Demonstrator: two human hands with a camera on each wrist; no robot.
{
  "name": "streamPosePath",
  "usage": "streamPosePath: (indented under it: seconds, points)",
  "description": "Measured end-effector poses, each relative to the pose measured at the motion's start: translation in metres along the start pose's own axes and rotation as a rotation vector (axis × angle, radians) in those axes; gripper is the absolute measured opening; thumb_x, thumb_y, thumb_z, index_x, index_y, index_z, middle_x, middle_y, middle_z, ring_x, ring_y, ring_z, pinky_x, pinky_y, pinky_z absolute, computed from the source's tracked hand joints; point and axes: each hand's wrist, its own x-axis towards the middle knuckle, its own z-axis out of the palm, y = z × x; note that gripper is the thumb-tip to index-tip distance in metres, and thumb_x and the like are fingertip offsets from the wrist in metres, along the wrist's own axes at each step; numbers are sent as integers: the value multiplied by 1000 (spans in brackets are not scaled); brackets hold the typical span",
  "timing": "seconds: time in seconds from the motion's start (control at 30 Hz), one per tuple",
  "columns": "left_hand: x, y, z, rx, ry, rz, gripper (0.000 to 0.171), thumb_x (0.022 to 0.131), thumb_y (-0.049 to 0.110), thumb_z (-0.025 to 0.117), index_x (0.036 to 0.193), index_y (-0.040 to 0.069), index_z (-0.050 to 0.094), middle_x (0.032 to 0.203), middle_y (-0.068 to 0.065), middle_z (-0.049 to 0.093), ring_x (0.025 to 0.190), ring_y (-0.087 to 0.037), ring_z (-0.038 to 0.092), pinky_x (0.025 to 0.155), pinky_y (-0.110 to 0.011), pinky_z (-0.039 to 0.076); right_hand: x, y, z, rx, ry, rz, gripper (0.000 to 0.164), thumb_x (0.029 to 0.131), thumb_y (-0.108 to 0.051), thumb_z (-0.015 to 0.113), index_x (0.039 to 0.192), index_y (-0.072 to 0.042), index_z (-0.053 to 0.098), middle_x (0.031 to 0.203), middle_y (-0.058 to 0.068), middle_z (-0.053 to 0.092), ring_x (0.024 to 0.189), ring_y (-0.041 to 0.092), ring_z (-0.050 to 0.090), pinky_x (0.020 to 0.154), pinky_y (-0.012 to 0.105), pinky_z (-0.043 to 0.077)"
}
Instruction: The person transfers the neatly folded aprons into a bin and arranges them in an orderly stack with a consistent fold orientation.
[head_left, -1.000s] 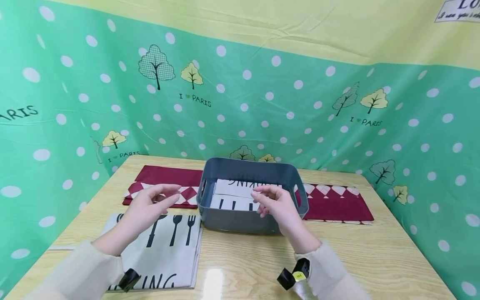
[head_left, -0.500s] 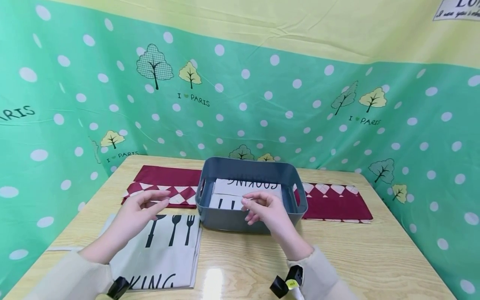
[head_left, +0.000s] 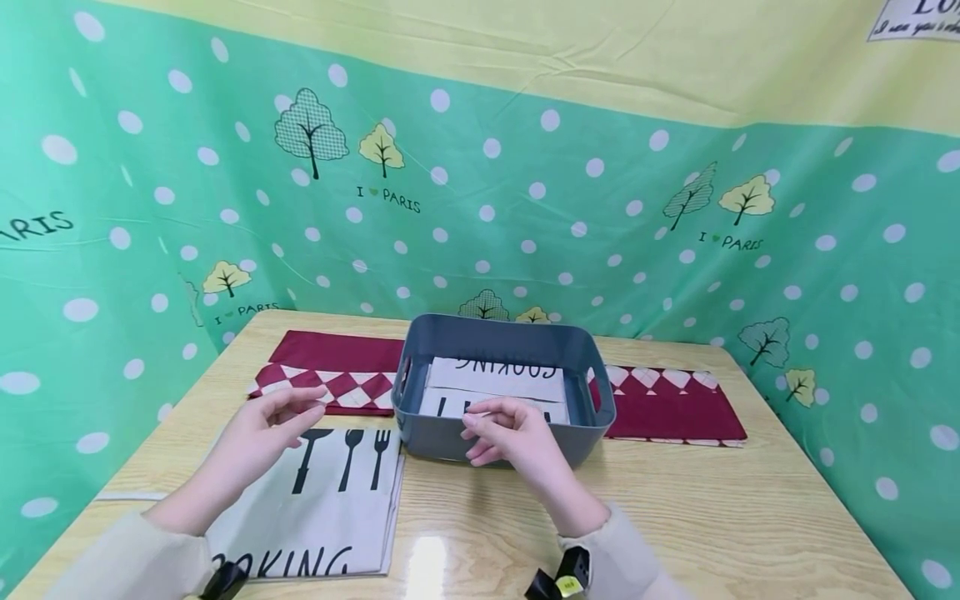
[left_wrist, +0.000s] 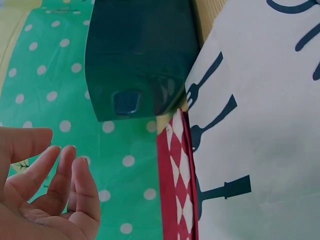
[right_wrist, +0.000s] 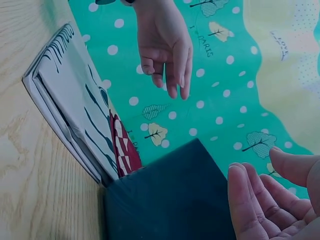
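Observation:
My left hand point(head_left: 258, 429) hovers over a folded white cloth point(head_left: 322, 517) printed with black cutlery and lettering, its fingers loosely bent and holding nothing. In the left wrist view the thumb and fingers of that hand point(left_wrist: 55, 185) are apart. My right hand point(head_left: 513, 437) is in front of the dark grey basket point(head_left: 480, 437), overlapping its near rim in the head view. Nothing lies between its relaxed fingers, seen also in the right wrist view. Inside the basket lies another folded white cloth point(head_left: 495, 377) with black lettering and prints.
A folded dark red cloth with a diamond-patterned band point(head_left: 337, 350) lies left of the basket, and a second dark red cloth point(head_left: 675, 412) lies to its right. The wooden table point(head_left: 675, 517) backs onto a green dotted curtain point(head_left: 525, 225).
Both hands have drifted left and slightly toward me, the right one from over the basket to its front rim. The basket and cloths have stayed in place.

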Motion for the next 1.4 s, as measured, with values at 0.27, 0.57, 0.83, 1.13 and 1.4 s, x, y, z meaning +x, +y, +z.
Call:
streamPosePath:
  seconds: [0.27, 0.57, 0.83, 1.13, 1.4]
  points:
    - [-2, -9, -4, 6, -6, 0, 52, 98, 37, 61, 138, 4, 56, 129, -20, 63, 83, -2, 61, 69, -24, 56, 1, 7, 8, 12, -8, 43, 37, 93, -17, 69, 119, 8, 61, 95, 14, 74, 67, 14, 70, 71, 37, 62]
    - [-4, -17, -6, 15, -22, -33, 54, 98, 37, 61, 138, 2, 55, 126, -20, 62, 85, -8, 62, 70, -21, 56, 0, 15, 18, 19, -15, 54, 35, 93, -18, 69, 117, 7, 63, 97, 18, 75, 68, 13, 71, 71, 35, 62]
    - [-6, -25, -4, 23, -23, -77, 54, 97, 40, 62, 136, 3, 58, 124, -17, 65, 87, -13, 62, 70, -21, 55, 2, 22, 26, 42, -31, 60, 35, 92, -18, 70, 115, 7, 63, 97, 18, 75, 69, 13, 71, 71, 36, 62]
    - [-9, -36, -6, -3, -31, -110, 54, 99, 36, 61, 138, 0, 53, 123, -17, 64, 86, -1, 59, 70, -22, 55, 2, 31, 35, 79, -61, 78, 34, 92, -15, 69, 114, 9, 63, 99, 23, 74, 67, 12, 70, 70, 36, 62]
    - [-11, -53, -11, -6, -33, -121, 54, 101, 32, 58, 140, -4, 49, 120, -18, 64, 87, 1, 60, 72, -23, 56, 3, 36, 41, 108, -85, 104, 34, 93, -14, 67, 116, 11, 61, 103, 26, 72, 68, 12, 70, 73, 38, 62]
